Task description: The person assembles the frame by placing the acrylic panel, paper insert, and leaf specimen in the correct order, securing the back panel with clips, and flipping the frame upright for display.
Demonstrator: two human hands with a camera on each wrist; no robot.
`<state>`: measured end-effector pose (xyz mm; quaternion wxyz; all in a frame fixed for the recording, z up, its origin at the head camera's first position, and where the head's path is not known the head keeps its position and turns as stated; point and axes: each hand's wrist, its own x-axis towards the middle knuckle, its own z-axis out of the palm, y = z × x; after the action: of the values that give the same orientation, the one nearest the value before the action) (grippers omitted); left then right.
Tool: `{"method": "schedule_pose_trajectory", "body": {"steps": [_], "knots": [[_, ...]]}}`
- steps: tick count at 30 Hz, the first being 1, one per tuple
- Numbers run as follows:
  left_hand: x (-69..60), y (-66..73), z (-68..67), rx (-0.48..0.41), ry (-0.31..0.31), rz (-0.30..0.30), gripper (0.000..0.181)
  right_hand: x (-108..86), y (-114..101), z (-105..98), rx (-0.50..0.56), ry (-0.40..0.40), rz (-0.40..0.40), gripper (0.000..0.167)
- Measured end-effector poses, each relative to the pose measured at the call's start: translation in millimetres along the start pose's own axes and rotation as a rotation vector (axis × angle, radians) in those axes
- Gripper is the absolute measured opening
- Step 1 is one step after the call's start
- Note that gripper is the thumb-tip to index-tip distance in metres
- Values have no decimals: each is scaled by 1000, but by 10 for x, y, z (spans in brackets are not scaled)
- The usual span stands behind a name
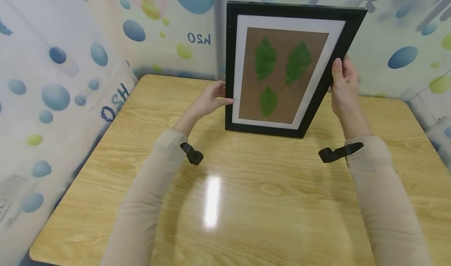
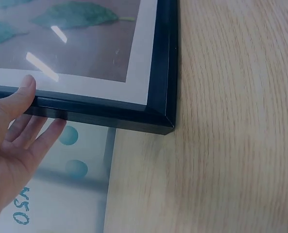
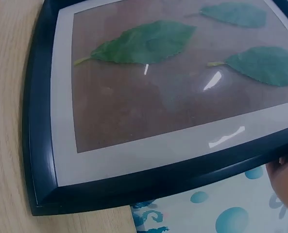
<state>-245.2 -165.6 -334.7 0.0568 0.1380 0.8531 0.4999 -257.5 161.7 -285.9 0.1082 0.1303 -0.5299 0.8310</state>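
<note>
A black picture frame (image 1: 285, 101) stands upright, tilted slightly back, its lower edge at the tabletop. Behind its glass, a white mat surrounds a brown backing with three green leaves (image 1: 265, 59). My left hand (image 1: 211, 99) holds the left side, and the left wrist view shows the thumb (image 2: 25, 94) on the front of the border with the other fingers behind it. On the opposite side, higher up, my right hand (image 1: 344, 87) grips the border, thumb in front. Most of that hand lies outside the right wrist view. The frame's back is hidden.
The wood-grain table (image 1: 253, 203) extends toward me, with a bright reflection on it. Behind and to the left rise walls (image 1: 88, 23) covered in blue and green dots. A black wrist camera (image 1: 192, 154) sticks out from the left cuff, another (image 1: 334, 153) from the right.
</note>
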Motion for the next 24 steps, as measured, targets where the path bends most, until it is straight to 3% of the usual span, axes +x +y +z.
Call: {"method": "schedule_pose_trajectory", "body": {"steps": [6, 14, 24], "knots": [[58, 1, 18, -16, -1, -10, 52, 85, 31, -6, -34, 18, 22, 20], [106, -19, 4, 15, -36, -47, 57, 135, 19, -38, -106, 43, 153, 46], [96, -31, -6, 31, -61, -56, 65, 78, 12, -109, -148, 44, 215, 47]]}}
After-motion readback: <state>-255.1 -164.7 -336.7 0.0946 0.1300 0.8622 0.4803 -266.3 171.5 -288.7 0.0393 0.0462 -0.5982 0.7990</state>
